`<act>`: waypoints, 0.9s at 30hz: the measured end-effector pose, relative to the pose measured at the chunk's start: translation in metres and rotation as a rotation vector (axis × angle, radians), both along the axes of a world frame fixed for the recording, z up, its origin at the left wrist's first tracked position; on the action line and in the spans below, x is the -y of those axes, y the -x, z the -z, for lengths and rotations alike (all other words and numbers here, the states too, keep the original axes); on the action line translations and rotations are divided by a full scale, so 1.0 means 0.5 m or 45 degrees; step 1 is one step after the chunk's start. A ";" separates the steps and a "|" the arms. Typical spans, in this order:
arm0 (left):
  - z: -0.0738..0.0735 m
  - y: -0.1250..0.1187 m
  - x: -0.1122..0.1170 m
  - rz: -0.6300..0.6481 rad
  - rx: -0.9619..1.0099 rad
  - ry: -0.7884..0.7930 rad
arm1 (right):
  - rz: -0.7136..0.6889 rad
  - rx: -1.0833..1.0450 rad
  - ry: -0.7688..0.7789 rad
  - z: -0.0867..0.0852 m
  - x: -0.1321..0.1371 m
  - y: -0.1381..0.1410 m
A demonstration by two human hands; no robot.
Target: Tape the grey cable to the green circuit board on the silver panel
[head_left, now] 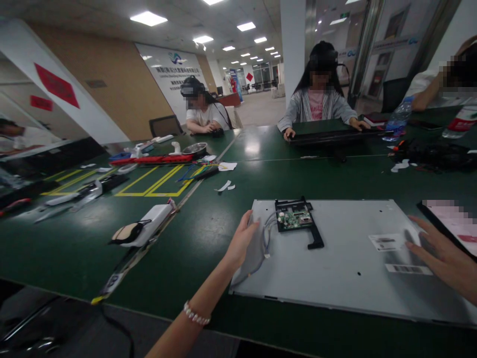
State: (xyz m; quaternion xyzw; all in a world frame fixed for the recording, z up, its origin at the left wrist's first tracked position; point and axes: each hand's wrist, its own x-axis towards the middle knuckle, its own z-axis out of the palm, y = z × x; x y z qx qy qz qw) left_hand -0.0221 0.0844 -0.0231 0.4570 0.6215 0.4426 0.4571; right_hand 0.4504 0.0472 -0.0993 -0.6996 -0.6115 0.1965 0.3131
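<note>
**Both hands on the grey panel, board still seated**

Lower centre of the frame: left hand point(240, 243), wrist in a bead bracelet point(196, 314), pressing flat against the near-left edge of the grey metal panel point(346, 268), fingers loose and extended, not wrapped around anything. Lower right: right hand point(443, 256) spread open, palm down on the panel surface, close beside a white barcode label point(408, 269). Nothing gripped on either side; simply bracing.

Panel lying flat on the green table point(201, 233), filling the lower-right half of the frame. Up near its far-left corner, a small green circuit board point(295, 218) in a black bracket point(315, 238), with thin wires point(266, 233) trailing toward the left hand.

Judging from this: best to keep pressure even and low, fingers well away from those wires, palm clear of the board itself. Any slide of the panel better done with both hands together, to avoid twisting the wire bundle at the edge.

Left of centre, a white handheld tool point(143, 229) resting apart on the table. Further up, yellow floor-style tape marks point(156, 181) and scattered tools. Top of the frame: seated people across the table, hands on their own work, well apart from this panel.
</note>
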 end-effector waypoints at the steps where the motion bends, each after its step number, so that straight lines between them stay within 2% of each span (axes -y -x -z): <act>1: -0.001 -0.001 0.001 0.018 -0.049 0.010 | -0.017 0.045 0.021 0.002 -0.003 -0.002; 4: -0.004 -0.004 -0.007 0.110 -0.288 -0.006 | -0.076 0.149 0.067 -0.001 -0.008 -0.001; 8: -0.018 -0.022 -0.040 0.276 -0.578 -0.193 | -0.150 0.266 0.082 -0.009 -0.007 0.011; 12: -0.033 -0.054 -0.079 0.562 -0.620 -0.261 | -0.213 0.353 0.051 0.005 -0.009 0.015; 16: -0.031 -0.071 -0.113 0.782 -0.667 -0.235 | -0.244 0.437 -0.013 0.031 -0.011 0.012; 21: -0.028 -0.071 -0.131 0.850 -0.702 -0.314 | -0.245 0.567 -0.054 0.029 0.003 0.030; 24: -0.029 -0.078 -0.123 0.835 -0.685 -0.357 | -0.246 0.604 -0.065 0.019 0.008 0.041; 27: -0.028 -0.099 -0.103 0.907 -0.632 -0.386 | -0.240 0.615 -0.057 0.021 0.006 0.041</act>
